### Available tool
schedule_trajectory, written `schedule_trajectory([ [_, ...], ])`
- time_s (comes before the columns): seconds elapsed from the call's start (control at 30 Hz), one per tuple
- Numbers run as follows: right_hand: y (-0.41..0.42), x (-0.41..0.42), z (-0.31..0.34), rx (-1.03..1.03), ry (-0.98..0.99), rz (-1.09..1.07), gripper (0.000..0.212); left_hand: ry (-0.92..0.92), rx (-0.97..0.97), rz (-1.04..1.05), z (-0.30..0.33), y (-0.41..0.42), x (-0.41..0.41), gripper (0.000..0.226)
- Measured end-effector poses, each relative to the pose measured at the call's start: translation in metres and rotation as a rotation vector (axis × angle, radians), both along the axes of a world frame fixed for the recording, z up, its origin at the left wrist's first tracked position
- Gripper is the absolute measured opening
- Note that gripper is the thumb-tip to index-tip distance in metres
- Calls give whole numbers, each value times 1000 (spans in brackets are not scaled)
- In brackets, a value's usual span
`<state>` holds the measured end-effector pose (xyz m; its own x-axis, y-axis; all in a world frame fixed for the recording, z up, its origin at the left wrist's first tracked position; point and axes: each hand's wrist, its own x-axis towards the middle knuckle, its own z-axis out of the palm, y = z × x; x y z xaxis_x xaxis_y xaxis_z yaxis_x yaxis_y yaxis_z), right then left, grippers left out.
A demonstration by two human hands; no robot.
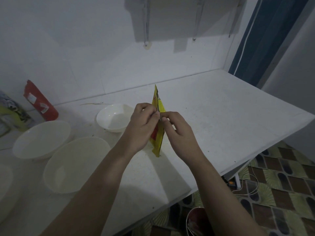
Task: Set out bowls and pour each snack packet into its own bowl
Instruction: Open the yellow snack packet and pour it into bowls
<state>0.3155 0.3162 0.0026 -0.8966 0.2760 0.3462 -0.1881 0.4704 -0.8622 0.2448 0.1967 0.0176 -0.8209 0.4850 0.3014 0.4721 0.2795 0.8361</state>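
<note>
While pinching the yellow snack packet [157, 126] from both sides, holding it up edge-on over the white table [221, 120], top end pointing away toward the wall. Left hand [142, 123] closed on the packet's left face, thumb and fingers pressed together on the thin edge near the middle. Right hand [177, 129] closed on the same edge from the right, fingertips almost touching those of the left. Bottom corner of the packet hanging low, close to the table; cannot tell if touching it. Some red print showing on the packet between the 2 hands. 3 white bowls on the table to the left, plus part of another white rim [4, 181] at the far left edge. Small bowl [111, 118] just beside the left hand, near the back. Far-left bowl [41, 139] closer to the left edge. Near bowl [75, 165] in front, just left of the left forearm, touching or almost touching the far-left bowl. All 3 bowls looking bare inside. Red packet [40, 101] leaning against the white wall [85, 48] behind the far-left bowl. Green and white packet [12, 113] standing at the far left, next to the red one. Patterned floor [281, 193] below the table on the right, with a white cord [252, 188] lying on it.
</note>
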Motion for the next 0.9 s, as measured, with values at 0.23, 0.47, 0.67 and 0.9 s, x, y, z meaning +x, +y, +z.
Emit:
schedule_trajectory([
  [0.23, -1, -6, 8, 470, -9, -123, 29, 135, -51, 1, -1, -2, -1, 19],
  [0.47, 0, -3, 20, 277, 13, -36, 25, 123, 79, 7, 1, -2, 0, 20],
  [0.67, 19, -1, 16, 307, -41, -180, 21, 40, 169, 11, 4, -6, -4, 29],
  [0.9, 20, -2, 28, 352, -71, -464, 24, 97, 134, 208, 8, -13, -9, 18],
])
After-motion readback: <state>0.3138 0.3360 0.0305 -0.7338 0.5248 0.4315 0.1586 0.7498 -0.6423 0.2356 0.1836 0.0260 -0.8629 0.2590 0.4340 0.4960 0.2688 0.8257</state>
